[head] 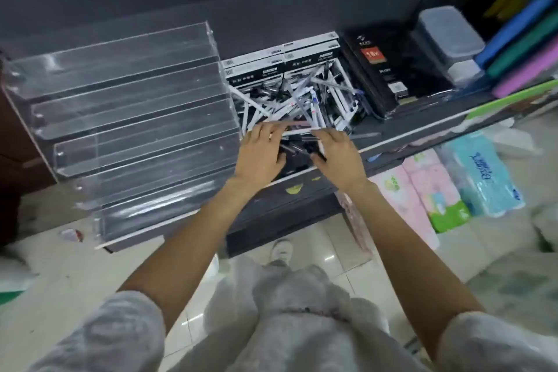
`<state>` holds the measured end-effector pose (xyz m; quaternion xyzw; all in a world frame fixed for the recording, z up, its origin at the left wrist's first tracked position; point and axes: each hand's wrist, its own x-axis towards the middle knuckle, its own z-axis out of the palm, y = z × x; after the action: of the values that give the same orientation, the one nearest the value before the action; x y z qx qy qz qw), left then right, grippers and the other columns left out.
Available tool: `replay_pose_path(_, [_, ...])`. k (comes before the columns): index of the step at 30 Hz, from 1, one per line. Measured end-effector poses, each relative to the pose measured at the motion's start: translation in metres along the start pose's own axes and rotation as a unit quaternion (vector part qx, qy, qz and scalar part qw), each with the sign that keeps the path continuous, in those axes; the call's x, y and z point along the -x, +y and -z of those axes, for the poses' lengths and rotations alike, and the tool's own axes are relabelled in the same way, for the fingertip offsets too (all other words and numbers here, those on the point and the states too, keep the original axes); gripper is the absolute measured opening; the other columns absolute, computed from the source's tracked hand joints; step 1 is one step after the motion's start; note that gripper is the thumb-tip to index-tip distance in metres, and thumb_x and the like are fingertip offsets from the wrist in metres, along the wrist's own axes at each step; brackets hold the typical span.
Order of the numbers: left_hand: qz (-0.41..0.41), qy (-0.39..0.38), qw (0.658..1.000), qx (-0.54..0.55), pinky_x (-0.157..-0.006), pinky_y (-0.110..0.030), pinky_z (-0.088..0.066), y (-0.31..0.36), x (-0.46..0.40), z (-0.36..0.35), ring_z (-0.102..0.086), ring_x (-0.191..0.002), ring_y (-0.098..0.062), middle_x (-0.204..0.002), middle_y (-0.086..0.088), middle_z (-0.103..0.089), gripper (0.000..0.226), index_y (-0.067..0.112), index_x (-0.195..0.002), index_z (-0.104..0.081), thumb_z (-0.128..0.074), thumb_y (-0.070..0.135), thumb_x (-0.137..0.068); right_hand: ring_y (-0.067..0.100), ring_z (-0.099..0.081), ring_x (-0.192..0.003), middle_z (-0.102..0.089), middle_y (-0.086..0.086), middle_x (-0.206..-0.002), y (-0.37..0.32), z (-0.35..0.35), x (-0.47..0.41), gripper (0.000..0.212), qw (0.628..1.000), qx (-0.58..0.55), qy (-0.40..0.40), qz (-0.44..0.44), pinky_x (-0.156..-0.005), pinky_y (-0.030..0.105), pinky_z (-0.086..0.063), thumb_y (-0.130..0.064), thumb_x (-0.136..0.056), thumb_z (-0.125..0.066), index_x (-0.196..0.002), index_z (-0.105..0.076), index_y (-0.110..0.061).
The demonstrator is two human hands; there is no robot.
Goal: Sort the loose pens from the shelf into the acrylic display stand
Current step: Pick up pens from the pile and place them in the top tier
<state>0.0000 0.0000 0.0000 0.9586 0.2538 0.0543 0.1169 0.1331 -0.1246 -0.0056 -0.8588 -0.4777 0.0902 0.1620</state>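
I am gathering a small bundle of dark-capped pens [297, 145] between my two hands: the left hand [262, 150] is curling its grip over the bundle's near end and the right hand [337, 154] is cupping the other end, though I cannot tell how firmly either is clenching. The bundle is lying at the front edge of the tangled heap of loose white and black pens [302, 100] on the dark grey shelf [407, 133]. I judge this to be the pick-up step, with nothing sorted yet. Just beside, to my left, the clear acrylic tiered display stand [126, 118] is standing with every trough bare. Next I would be squaring the bundle, lifting it clear of the heap and carrying it leftward into one trough.
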Motion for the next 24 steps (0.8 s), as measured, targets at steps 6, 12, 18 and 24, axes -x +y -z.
replay_pose_path(6, [0.125, -0.144, 0.98, -0.066, -0.118, -0.044, -0.013, 0.0, -0.051, -0.011, -0.014, -0.141, -0.035, -0.155, -0.017, -0.013, 0.098, 0.008, -0.151, 0.0, -0.066, 0.036, -0.084, 0.034, -0.04, -0.127, -0.046, 0.013, -0.138, 0.031, -0.005, -0.033, 0.06, 0.998, -0.001, -0.063, 0.024, -0.105, 0.046, -0.036, -0.025, -0.08, -0.072, -0.134, -0.048, -0.01])
replay_pose_path(12, [0.146, -0.169, 0.973, -0.06, -0.11, -0.043, -0.029, -0.002, -0.076, -0.014, -0.035, -0.131, -0.034, -0.141, -0.017, -0.034, 0.093, 0.007, -0.148, -0.011, -0.069, 0.039, -0.082, 0.029, -0.03, -0.135, -0.038, 0.009, -0.144, 0.051, -0.007, -0.058, 0.066, 0.991, -0.013, -0.103, 0.083, -0.107, 0.052, -0.03, -0.032, -0.08, -0.071, -0.137, -0.043, -0.017])
replay_pose_path(18, [0.144, -0.166, 0.974, -0.058, -0.096, -0.038, -0.046, -0.003, -0.087, -0.009, -0.045, -0.122, -0.029, -0.129, -0.015, -0.048, 0.062, 0.004, -0.128, -0.035, -0.066, 0.037, -0.086, 0.023, -0.016, -0.142, -0.026, 0.005, -0.152, 0.052, -0.005, -0.076, 0.063, 0.983, 0.008, -0.124, 0.137, -0.113, 0.04, -0.015, -0.035, -0.089, -0.061, -0.144, -0.033, -0.021])
replay_pose_path(24, [0.099, -0.215, 0.959, -0.157, -0.081, -0.037, -0.049, -0.003, -0.103, 0.0, -0.057, -0.11, -0.03, -0.124, -0.016, -0.056, 0.062, 0.002, -0.131, -0.034, -0.052, 0.047, -0.092, 0.028, -0.022, -0.141, -0.03, 0.011, -0.151, 0.061, -0.012, -0.09, 0.057, 0.976, 0.042, -0.102, 0.186, -0.113, 0.043, -0.021, -0.029, -0.093, -0.054, -0.145, -0.033, -0.02])
